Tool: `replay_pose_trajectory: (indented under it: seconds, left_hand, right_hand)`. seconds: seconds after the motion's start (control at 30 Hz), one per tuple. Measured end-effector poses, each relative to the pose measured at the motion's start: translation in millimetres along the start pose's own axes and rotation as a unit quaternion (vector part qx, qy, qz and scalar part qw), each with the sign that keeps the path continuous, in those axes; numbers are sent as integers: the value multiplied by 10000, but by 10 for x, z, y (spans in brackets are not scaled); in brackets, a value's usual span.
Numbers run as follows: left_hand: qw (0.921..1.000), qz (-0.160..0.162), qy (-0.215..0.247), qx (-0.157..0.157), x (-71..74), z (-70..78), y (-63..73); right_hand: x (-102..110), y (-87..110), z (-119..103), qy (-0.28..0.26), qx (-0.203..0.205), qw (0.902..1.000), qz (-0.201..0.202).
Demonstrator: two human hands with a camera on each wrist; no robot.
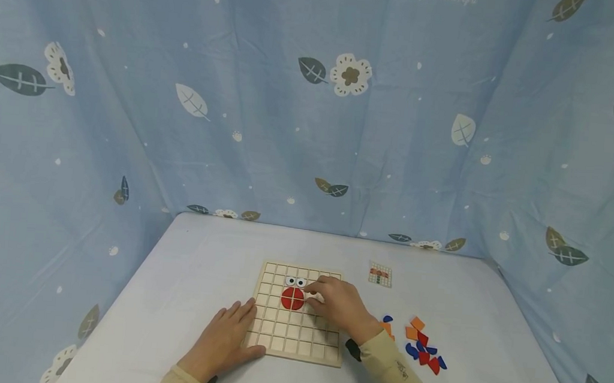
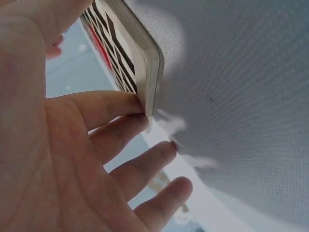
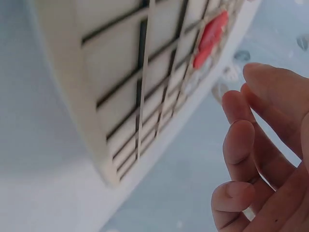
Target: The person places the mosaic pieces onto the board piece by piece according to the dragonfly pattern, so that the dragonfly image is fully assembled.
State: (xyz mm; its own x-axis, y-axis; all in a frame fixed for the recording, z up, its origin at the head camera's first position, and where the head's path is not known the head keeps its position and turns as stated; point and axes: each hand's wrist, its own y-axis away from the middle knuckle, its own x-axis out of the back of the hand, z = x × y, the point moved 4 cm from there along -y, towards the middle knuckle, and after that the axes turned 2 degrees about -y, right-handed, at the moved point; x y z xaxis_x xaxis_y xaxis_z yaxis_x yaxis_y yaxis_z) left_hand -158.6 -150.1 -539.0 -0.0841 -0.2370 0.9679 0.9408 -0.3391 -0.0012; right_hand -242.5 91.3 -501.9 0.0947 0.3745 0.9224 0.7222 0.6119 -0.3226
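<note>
A wooden grid board [image 1: 295, 335] lies on the table, with two round white eye pieces [image 1: 295, 281] set in it above red pieces [image 1: 292, 298] that form a circle. At the board's lower left corner my left hand [image 1: 225, 340] rests with its fingers fairly straight, touching the edge; the left wrist view shows fingertips [image 2: 137, 104] against the board's side. Over the board, just right of the red circle, is my right hand [image 1: 342, 305]. Its thumb and fingers are loosely bent and apart, and the right wrist view shows nothing between the fingertips [image 3: 240, 137].
Right of the board lie loose orange, red and blue pieces [image 1: 424, 357], some partly behind the right forearm. A small card [image 1: 380, 274] with a grid picture lies beyond them. The white table [image 1: 216, 238] ends at a blue patterned curtain [image 1: 267, 152].
</note>
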Motion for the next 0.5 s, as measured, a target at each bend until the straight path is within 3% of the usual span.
replay_pose_trajectory:
  seconds: [0.17,0.5]
  left_hand:
    - [10000,-17,-49,-12,11,5,-9]
    - [10000,-83,-46,-17,15,18,-11]
  right_hand:
    - [209,135,98,77,-136,9988,464]
    - [493,429,326,10,-701,9939,852]
